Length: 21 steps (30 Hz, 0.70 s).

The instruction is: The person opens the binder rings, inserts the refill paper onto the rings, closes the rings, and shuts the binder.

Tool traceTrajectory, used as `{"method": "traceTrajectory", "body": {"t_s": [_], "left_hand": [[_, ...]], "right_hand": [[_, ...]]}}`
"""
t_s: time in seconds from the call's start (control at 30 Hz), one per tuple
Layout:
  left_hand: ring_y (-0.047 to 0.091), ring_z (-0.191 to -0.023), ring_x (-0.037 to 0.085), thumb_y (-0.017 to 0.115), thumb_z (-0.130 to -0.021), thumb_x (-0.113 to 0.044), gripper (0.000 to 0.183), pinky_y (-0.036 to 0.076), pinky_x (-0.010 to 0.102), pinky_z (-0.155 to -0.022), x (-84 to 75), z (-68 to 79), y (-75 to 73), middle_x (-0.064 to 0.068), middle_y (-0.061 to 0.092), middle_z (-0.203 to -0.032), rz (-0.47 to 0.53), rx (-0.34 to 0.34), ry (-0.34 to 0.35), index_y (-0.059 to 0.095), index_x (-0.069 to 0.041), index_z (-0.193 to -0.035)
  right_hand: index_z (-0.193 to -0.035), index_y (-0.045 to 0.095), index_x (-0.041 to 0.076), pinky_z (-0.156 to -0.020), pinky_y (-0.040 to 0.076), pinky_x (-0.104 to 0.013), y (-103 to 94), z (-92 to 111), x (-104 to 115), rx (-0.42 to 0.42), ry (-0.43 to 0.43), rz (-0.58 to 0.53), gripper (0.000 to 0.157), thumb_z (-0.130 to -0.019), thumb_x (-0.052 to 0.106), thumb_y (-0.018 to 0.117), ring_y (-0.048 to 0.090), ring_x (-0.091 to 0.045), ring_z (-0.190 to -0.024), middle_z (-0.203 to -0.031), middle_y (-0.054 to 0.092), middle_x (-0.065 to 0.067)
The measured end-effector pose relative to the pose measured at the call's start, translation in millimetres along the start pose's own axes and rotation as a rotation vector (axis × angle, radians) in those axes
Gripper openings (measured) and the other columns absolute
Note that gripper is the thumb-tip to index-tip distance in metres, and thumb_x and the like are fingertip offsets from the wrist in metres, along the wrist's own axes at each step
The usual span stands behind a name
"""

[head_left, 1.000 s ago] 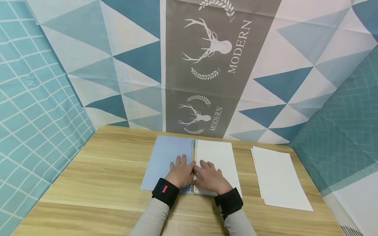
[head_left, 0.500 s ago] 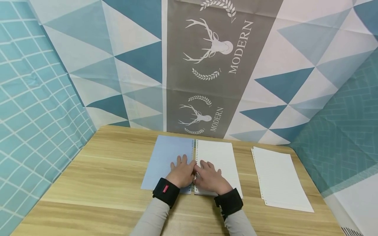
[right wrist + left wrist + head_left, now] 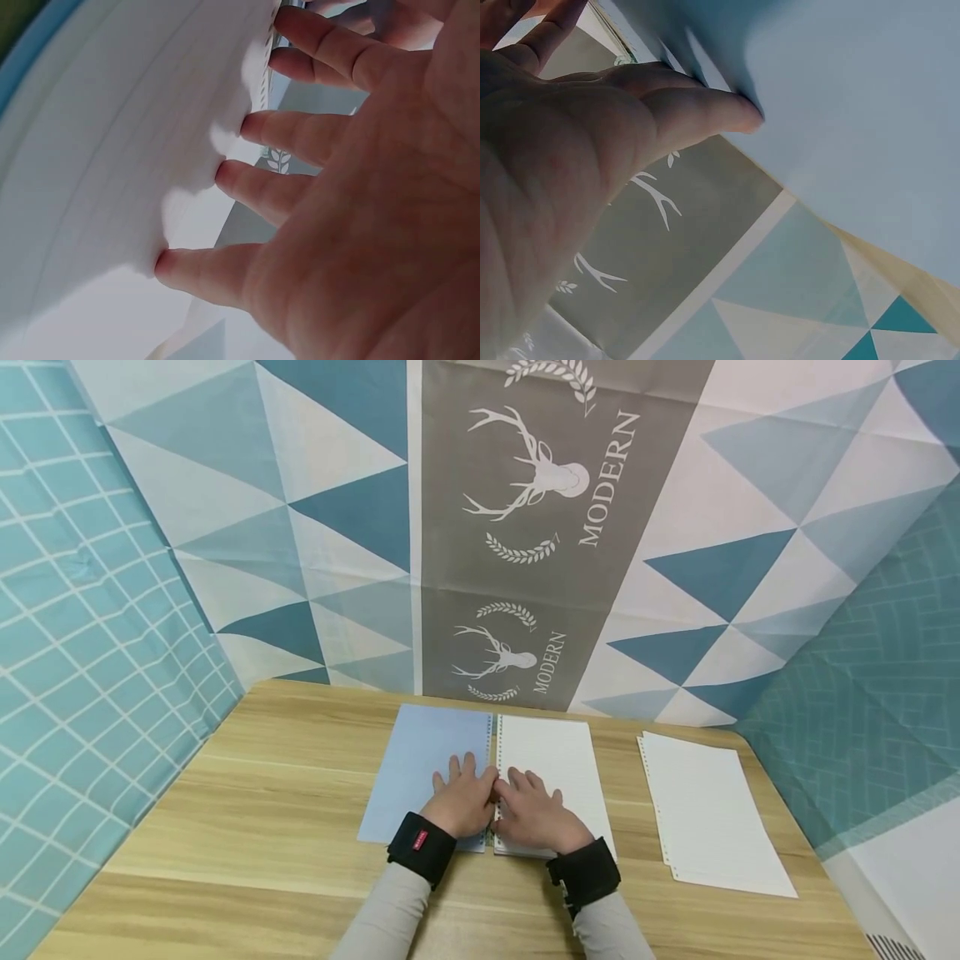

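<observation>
A loose-leaf notebook lies spread flat on the table, its light blue cover to the left and white punched pages to the right, with a binding strip between them. My left hand rests on the blue side, fingers spread, thumb side at the binding. In the left wrist view its fingertips touch the smooth blue sheet. On the pages beside it rests my right hand. The right wrist view shows straight fingers pressing the ruled paper, thumb and index finger at the row of holes. The hands partly hide the binding.
Several loose punched sheets lie overlapping near the right edge of the wooden table. A patterned cloth wall rises directly behind the table, with a tiled-pattern sheet at the left side.
</observation>
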<state>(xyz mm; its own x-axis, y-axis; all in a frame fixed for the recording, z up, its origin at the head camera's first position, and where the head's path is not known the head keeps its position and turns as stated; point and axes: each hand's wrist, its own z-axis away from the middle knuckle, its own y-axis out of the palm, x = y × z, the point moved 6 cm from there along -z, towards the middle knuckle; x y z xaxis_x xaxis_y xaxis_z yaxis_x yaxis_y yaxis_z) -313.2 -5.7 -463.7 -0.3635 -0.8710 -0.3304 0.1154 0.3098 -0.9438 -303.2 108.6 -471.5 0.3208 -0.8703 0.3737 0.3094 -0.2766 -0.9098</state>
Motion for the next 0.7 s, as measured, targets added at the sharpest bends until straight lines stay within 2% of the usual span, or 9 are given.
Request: {"method": "traceTrajectory", "body": {"t_s": [0.13, 0.23, 0.7], "left_hand": [[0.038, -0.140, 0.059, 0.056, -0.103, -0.025, 0.017, 0.038, 0.077, -0.101, -0.2, -0.2, 0.0, 0.033, 0.045, -0.147, -0.002, -0.008, 0.004, 0.056, -0.013, -0.115], [0.038, -0.140, 0.059, 0.056, -0.103, -0.025, 0.016, 0.037, 0.077, -0.101, -0.1, -0.2, 0.2, 0.033, 0.045, -0.147, 0.001, -0.008, 0.005, 0.056, -0.013, -0.114], [0.034, -0.143, 0.060, 0.055, -0.104, -0.026, 0.017, 0.035, 0.078, -0.104, 1.5, -1.3, 2.7, 0.033, 0.041, -0.152, 0.002, 0.020, 0.000, 0.054, -0.015, -0.117]], "right_hand": [[-0.153, 0.043, 0.022, -0.105, 0.023, -0.085, -0.2, 1.4, -0.7, 0.033, 0.002, -0.015, 0.063, -0.095, 0.032, 0.066, 0.025, -0.049, -0.152, -0.165, 0.030, -0.020], [-0.155, 0.041, 0.022, -0.107, 0.021, -0.084, -0.1, 2.4, -1.2, 0.046, 0.002, -0.023, 0.066, -0.095, 0.032, 0.066, 0.023, -0.048, -0.153, -0.166, 0.028, -0.019], [-0.150, 0.046, 0.020, -0.106, 0.021, -0.085, 0.0, 2.4, -2.4, 0.042, -0.014, -0.044, 0.059, -0.095, 0.030, 0.066, 0.023, -0.049, -0.153, -0.165, 0.029, -0.021]]}}
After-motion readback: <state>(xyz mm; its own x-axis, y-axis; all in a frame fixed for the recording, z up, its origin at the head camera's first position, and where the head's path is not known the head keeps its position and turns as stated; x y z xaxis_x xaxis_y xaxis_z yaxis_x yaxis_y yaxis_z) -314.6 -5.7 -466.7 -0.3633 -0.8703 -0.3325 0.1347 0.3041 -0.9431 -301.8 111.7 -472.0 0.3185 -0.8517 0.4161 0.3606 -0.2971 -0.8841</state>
